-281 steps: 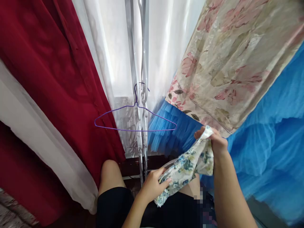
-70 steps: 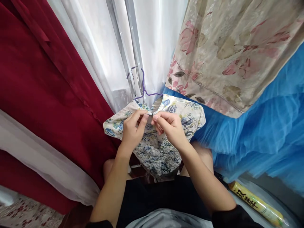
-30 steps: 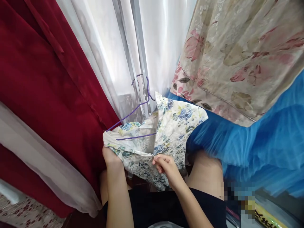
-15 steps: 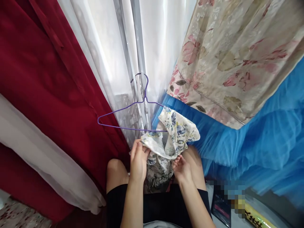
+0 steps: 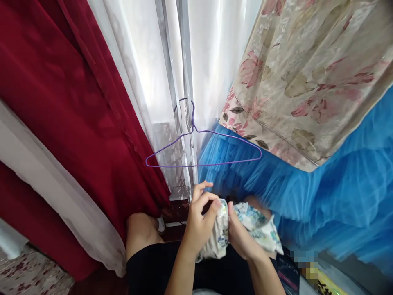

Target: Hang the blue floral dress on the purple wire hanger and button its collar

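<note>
Your left grip (image 5: 201, 219) pinches one part of the flowery cloth (image 5: 221, 235), and your right grip (image 5: 243, 237) holds it just beside. You have it low, at five o'clock from the purple hanger (image 5: 194, 129).

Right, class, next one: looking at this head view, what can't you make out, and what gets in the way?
All in the head view:
Flowery top: full shape lost in its bunched folds and partly behind the hands.
Right hand: most fingers hidden by the hand itself and the top.
Phone: screen writing too small and blurred.
Yellow packet: partly pixelated, lower end cut off by the bottom edge.
</note>
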`<state>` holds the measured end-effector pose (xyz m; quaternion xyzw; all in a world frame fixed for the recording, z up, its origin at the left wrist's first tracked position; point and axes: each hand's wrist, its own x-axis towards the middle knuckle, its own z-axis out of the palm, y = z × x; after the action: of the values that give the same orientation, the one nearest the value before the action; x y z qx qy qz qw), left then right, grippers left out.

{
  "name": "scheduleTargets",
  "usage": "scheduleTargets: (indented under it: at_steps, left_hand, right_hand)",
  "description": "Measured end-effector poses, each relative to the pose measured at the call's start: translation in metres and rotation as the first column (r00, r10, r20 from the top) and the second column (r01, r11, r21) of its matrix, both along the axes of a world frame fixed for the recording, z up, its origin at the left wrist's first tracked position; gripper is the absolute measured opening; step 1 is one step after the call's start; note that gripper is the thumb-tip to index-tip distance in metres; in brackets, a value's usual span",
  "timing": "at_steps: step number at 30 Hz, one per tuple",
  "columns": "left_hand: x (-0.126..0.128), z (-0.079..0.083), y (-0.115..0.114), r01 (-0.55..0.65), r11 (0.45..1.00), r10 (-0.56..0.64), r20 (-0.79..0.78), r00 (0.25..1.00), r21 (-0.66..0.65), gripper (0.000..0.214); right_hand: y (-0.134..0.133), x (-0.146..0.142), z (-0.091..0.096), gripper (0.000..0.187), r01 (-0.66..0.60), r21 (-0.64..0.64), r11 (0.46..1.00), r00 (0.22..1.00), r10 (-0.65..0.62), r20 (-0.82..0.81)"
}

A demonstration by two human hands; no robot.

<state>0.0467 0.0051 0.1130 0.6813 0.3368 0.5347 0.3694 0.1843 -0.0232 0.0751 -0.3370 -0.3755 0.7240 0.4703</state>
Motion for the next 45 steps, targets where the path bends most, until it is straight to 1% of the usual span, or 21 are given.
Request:
scheduleTargets:
  at_steps: [2,3,4,6,8,10,11,13,15,17,20,23,25,27,31,33,35,37,40,42,45]
  left_hand:
    - [-0.014,-0.003,0.006,0.054,0.996,-0.052,0.028,0.998,-0.076,0.024]
    - [-0.021,-0.006,0.009,0.165,0.977,-0.161,0.041,0.986,-0.133,0.026]
    - [-0.028,-0.011,0.01,0.304,0.932,-0.298,0.06,0.953,-0.198,0.034]
    - [-0.037,-0.023,0.01,0.541,0.781,-0.537,0.108,0.837,-0.312,0.054]
    - [-0.04,-0.036,0.006,0.619,0.68,-0.632,0.113,0.766,-0.393,0.071]
    - [-0.041,-0.044,0.001,0.613,0.654,-0.665,0.05,0.745,-0.443,0.075]
    - [-0.042,-0.045,-0.002,0.609,0.66,-0.683,-0.016,0.73,-0.44,0.071]
    - [-0.047,-0.041,-0.006,0.586,0.731,-0.668,-0.194,0.719,-0.349,0.054]
    - [-0.059,-0.031,-0.005,0.532,0.83,-0.553,-0.367,0.748,-0.165,0.029]
    - [-0.078,-0.022,0.002,0.459,0.888,-0.42,-0.443,0.792,-0.022,0.012]
    - [-0.118,-0.017,0.025,0.368,0.929,-0.349,-0.427,0.834,-0.04,0.013]
    - [-0.164,-0.017,0.055,0.232,0.965,-0.263,-0.494,0.829,-0.124,0.01]
    - [-0.193,-0.013,0.074,0.127,0.988,-0.157,-0.625,0.764,-0.093,0.005]
    - [-0.216,-0.004,0.089,0.034,0.999,-0.024,-0.729,0.684,-0.002,0.018]
    - [-0.241,0.024,0.115,-0.072,0.984,0.173,-0.82,0.545,0.16,0.033]
    - [-0.246,0.039,0.126,-0.077,0.973,0.225,-0.811,0.54,0.219,0.026]
    - [-0.246,0.054,0.133,-0.075,0.961,0.257,-0.754,0.604,0.268,0.025]
    - [-0.24,0.067,0.137,-0.084,0.95,0.275,-0.686,0.674,0.299,0.029]
    - [-0.219,0.08,0.137,-0.091,0.95,0.26,-0.597,0.759,0.298,0.032]
    - [-0.201,0.085,0.139,-0.089,0.962,0.219,-0.534,0.816,0.259,0.029]
    - [-0.179,0.089,0.148,-0.102,0.981,0.159,-0.392,0.906,0.163,0.025]
  right_hand:
    - [-0.007,0.002,0.001,0.075,-0.108,0.029,0.994,0.994,0.107,0.021]
    - [-0.009,0.003,0.001,0.071,-0.152,0.07,0.986,0.987,0.147,0.062]
    - [-0.011,0.006,0.001,0.065,-0.192,0.115,0.975,0.978,0.18,0.107]
    - [-0.014,0.011,0.001,0.056,-0.247,0.177,0.953,0.962,0.219,0.161]
    - [-0.017,0.018,0.004,0.048,-0.242,0.168,0.956,0.965,0.218,0.147]
    - [-0.022,0.026,0.01,0.042,-0.208,0.113,0.971,0.975,0.197,0.106]
    - [-0.025,0.03,0.013,0.041,-0.2,0.088,0.976,0.977,0.192,0.089]
    - [-0.029,0.04,0.017,0.04,-0.197,0.052,0.979,0.978,0.193,0.078]
    - [-0.031,0.051,0.019,0.041,-0.218,0.048,0.975,0.973,0.213,0.092]
    - [-0.029,0.061,0.022,0.042,-0.249,0.056,0.967,0.963,0.242,0.117]
    - [-0.019,0.074,0.037,0.04,-0.369,0.083,0.926,0.911,0.342,0.23]
    - [-0.004,0.081,0.066,0.033,-0.485,0.111,0.868,0.792,0.381,0.478]
    - [0.009,0.078,0.085,0.034,-0.479,0.136,0.867,0.74,0.316,0.593]
    - [0.025,0.069,0.098,0.033,-0.447,0.19,0.874,0.729,0.232,0.644]
    - [0.064,0.049,0.105,0.018,-0.316,0.37,0.873,0.752,-0.007,0.659]
    - [0.086,0.044,0.101,0.02,-0.173,0.486,0.857,0.759,-0.199,0.621]
    - [0.106,0.044,0.094,0.03,-0.035,0.591,0.806,0.74,-0.377,0.557]
    - [0.123,0.046,0.086,0.046,0.038,0.676,0.736,0.672,-0.52,0.527]
    - [0.141,0.05,0.077,0.04,0.001,0.748,0.664,0.546,-0.627,0.556]
    - [0.146,0.051,0.072,0.029,-0.051,0.758,0.65,0.524,-0.629,0.574]
    - [0.142,0.052,0.066,0.031,-0.117,0.764,0.634,0.516,-0.619,0.592]
